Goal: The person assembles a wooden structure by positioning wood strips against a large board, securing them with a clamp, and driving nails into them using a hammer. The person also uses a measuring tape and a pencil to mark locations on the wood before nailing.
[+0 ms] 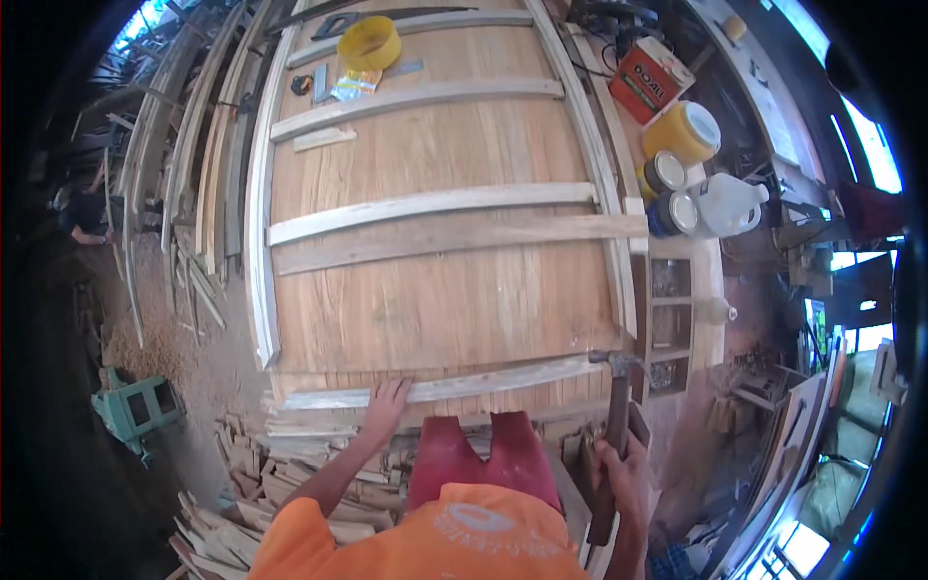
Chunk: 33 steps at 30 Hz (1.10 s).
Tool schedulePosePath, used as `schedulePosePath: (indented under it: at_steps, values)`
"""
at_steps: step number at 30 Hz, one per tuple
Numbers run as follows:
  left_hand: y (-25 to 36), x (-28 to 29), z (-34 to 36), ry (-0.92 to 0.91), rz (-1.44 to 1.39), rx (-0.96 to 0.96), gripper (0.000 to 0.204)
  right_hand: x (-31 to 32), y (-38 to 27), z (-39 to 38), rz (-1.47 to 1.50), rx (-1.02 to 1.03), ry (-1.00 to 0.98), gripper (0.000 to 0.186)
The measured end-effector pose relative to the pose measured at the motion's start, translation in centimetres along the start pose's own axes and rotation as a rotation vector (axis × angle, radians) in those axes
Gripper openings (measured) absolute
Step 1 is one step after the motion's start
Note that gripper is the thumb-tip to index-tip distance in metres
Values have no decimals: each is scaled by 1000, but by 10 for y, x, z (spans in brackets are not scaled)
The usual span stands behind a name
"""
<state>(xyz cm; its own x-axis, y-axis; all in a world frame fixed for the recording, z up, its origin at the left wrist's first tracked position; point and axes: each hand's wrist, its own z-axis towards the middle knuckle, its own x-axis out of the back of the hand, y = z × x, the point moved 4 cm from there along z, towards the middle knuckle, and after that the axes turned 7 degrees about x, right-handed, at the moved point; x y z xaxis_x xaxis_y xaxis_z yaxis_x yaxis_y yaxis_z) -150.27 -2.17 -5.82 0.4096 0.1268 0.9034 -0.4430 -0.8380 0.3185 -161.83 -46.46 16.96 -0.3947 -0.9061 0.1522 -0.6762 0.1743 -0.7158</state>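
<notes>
A pale wooden strip (464,387) lies across the near end of a large wooden panel (435,319). My left hand (389,404) grips this strip left of its middle, fingers over its top. In my right hand (622,469) is a hammer (617,401), held by its dark handle. Its metal head is up beside the strip's right end; whether they touch I cannot tell. Farther up the panel, a white-edged crosspiece (435,203) and a browner board (464,239) run side by side between the long side rails.
A yellow bowl (369,44) and handsaw (338,24) lie on the panel's far end. Along its right stand a red-and-white can (650,82), yellow tub (681,132), tins (671,213) and a clear jug (727,205). Scrap wood (300,474) lies near me; a person (87,213) is far left.
</notes>
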Motion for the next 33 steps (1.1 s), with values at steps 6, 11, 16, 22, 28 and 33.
schedulePosePath:
  at_steps: [6, 11, 16, 22, 28, 33]
  values:
    - [51, 101, 62, 194, -288, 94, 46, 4, 12, -9, 82, 22, 105, 26]
    - [127, 165, 270, 307, -496, -151, 31, 8, 19, -10, 375, 0, 238, 28]
    - [178, 184, 490, 487, -388, -248, 43, 22, 40, -16, 163, 12, 335, 29]
    - [152, 198, 677, 675, -1, -162, 60, 33, -77, 81, -1, 183, 142, 33]
    - [120, 174, 728, 718, 72, -194, 70, 41, -197, 305, -378, 541, 44, 55]
    - [122, 170, 749, 581, 98, -168, 48, 27, -228, 429, -433, 576, 84, 43]
